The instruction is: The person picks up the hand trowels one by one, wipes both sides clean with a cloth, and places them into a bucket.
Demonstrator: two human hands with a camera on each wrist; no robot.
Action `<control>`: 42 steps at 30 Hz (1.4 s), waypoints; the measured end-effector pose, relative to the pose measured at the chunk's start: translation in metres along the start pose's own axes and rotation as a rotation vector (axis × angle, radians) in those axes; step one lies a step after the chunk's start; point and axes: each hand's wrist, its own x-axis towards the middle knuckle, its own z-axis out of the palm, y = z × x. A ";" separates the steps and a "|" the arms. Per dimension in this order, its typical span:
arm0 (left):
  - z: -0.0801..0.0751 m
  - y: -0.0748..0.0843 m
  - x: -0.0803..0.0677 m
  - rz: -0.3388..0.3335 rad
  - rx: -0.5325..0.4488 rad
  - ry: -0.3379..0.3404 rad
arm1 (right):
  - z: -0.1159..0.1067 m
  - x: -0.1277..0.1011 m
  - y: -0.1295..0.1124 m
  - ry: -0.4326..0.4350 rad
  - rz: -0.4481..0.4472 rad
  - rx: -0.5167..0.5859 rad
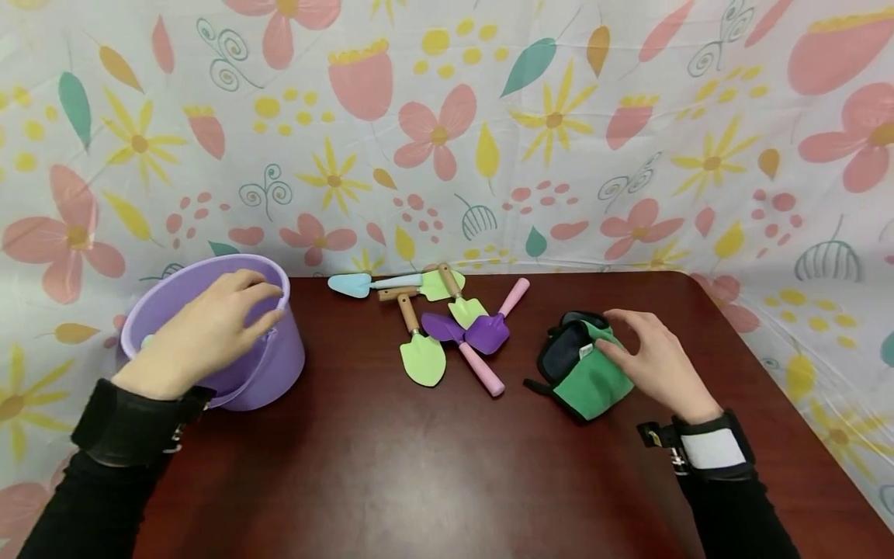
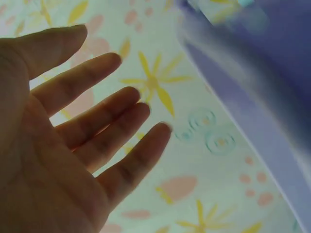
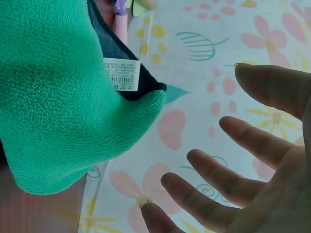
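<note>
While your left hand and right hand are hovering empty — wide-mouthed green cloth pouch likely needing edge pinching.

Glare pales the tabletop; in the left wrist view, the bucket blurs.

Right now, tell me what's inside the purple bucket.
In the head view, a small pale object shows inside the purple bucket, too little of it to identify. The left hand covers much of the opening; whatever lies beneath cannot be seen.
</note>
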 end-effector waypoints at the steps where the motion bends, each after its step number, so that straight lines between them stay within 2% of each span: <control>1: 0.003 0.004 0.002 0.008 -0.006 0.004 | 0.001 0.001 0.000 -0.004 -0.001 -0.003; 6: 0.022 0.018 0.017 0.038 -0.037 -0.051 | 0.003 0.006 0.003 -0.058 0.019 -0.014; 11: 0.043 0.023 0.037 0.071 -0.066 -0.124 | 0.005 0.014 0.011 -0.176 0.039 -0.027; 17: 0.081 0.016 0.064 0.081 -0.048 -0.216 | 0.013 0.028 0.024 -0.340 0.102 -0.073; 22: 0.115 0.011 0.084 0.102 -0.025 -0.296 | 0.022 0.037 0.029 -0.426 0.167 -0.156; 26: 0.141 0.012 0.099 0.120 -0.031 -0.347 | 0.031 0.045 0.029 -0.485 0.204 -0.179; 29: 0.158 0.011 0.109 0.179 -0.053 -0.334 | 0.038 0.051 0.030 -0.521 0.237 -0.195; 32: 0.171 0.011 0.118 0.258 -0.063 -0.270 | 0.045 0.058 0.030 -0.553 0.280 -0.218; 35: 0.185 0.011 0.124 0.293 -0.027 -0.217 | 0.051 0.065 0.028 -0.591 0.324 -0.238; 38: 0.200 0.011 0.130 0.284 0.040 -0.210 | 0.054 0.071 0.027 -0.625 0.346 -0.255; 42: 0.219 0.011 0.133 0.226 0.120 -0.264 | 0.057 0.078 0.026 -0.651 0.342 -0.264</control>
